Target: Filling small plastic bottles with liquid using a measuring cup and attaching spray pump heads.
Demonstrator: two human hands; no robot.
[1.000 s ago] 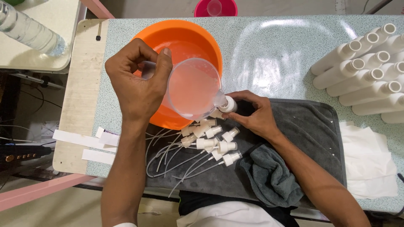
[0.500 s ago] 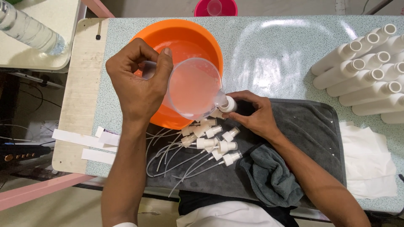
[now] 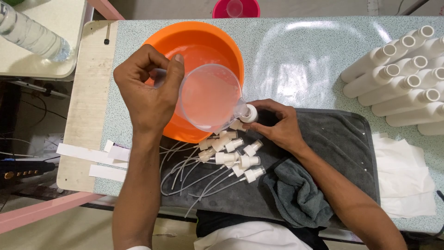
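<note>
on the speckled surface (image 3: pixel 300 55), the orange basin (image 3: pixel 194 46) holds pale liquid. above it the left hand (image 3: pixel 145 92), fingers clenched on the handle, tilts a clear jug (image 3: pixel 208 99) of pinkish liquid, spout at a small white bottle (image 3: pixel 250 113) gripped by the right hand (image 3: pixel 277 125).

jug (image 3: pixel 210 97) over basin (image 3: pixel 194 46), bottles (image 3: pixel 402 83) right

An orange basin (image 3: pixel 203 41) sits at twelve o'clock on a pale green speckled table (image 3: pixel 300 55). The clear jug (image 3: pixel 208 99) holds milky pinkish liquid. White bottles (image 3: pixel 402 78) lie at two o'clock, white pump heads (image 3: pixel 231 155) on a dark grey towel (image 3: pixel 342 143).
</note>
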